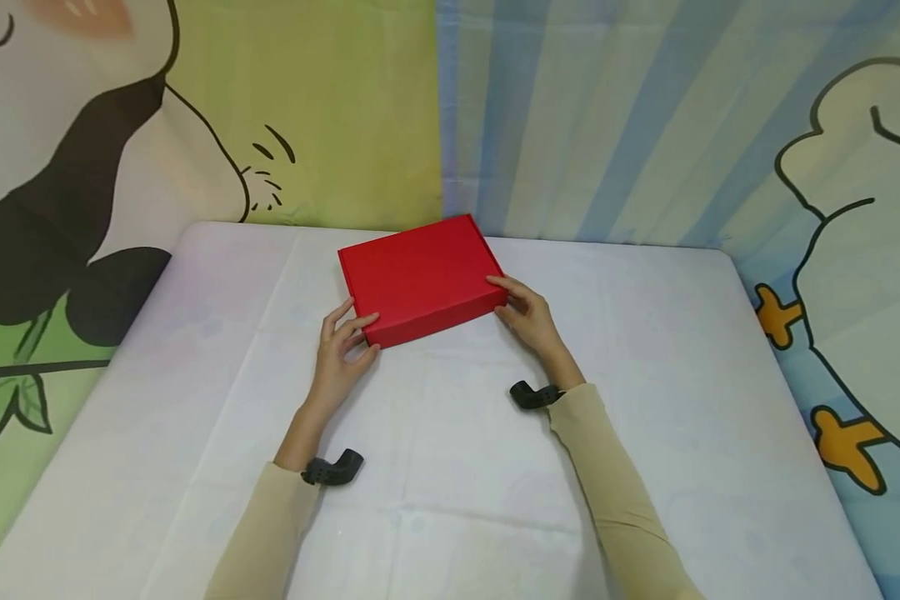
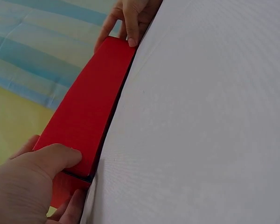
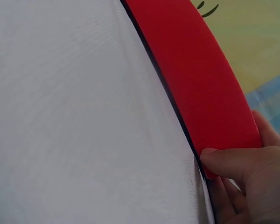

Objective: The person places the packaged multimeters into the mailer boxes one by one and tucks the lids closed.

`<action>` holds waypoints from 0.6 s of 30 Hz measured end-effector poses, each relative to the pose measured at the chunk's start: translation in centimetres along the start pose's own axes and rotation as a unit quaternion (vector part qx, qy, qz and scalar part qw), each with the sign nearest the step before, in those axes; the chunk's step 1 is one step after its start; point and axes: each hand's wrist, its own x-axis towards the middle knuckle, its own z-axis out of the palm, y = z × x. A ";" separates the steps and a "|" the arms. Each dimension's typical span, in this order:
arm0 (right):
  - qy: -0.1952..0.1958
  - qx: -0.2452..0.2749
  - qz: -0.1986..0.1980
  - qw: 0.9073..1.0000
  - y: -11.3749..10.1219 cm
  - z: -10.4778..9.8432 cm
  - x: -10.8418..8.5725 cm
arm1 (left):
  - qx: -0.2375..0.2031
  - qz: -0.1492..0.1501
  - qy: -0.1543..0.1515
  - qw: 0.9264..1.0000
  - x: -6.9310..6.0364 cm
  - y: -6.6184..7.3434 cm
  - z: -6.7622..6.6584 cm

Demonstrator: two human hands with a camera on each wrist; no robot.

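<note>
A flat red cardboard box lies at a slant near the far edge of the white table, its lid down. At its near left corner my left hand grips it, thumb against the front wall and fingers over the left side. The right hand holds the near right corner, with its thumb on the front wall and a finger on top. In the left wrist view the left thumb presses the red front wall, above a dark seam. The right wrist view has the right thumb at the wall's lower end.
White cloth covers the table, which shows a few creases. Behind it hangs a printed curtain with cartoon figures. A black wrist camera is strapped to the left wrist and another black camera to the right.
</note>
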 end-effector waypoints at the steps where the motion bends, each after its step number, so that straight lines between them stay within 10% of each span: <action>1: 0.002 -0.002 -0.002 1.000 0.0 0.0 0.0 | -0.003 0.000 -0.002 1.000 0.0 -0.1 0.0; 10: -0.012 -0.029 -0.011 0.999 0.4 0.1 -0.1 | 0.000 -0.030 -0.021 0.999 0.2 -2.7 0.4; 18: -0.089 -0.015 0.075 0.993 -0.1 -2.0 -0.5 | 0.193 -0.088 -0.079 0.974 1.5 -2.5 1.5</action>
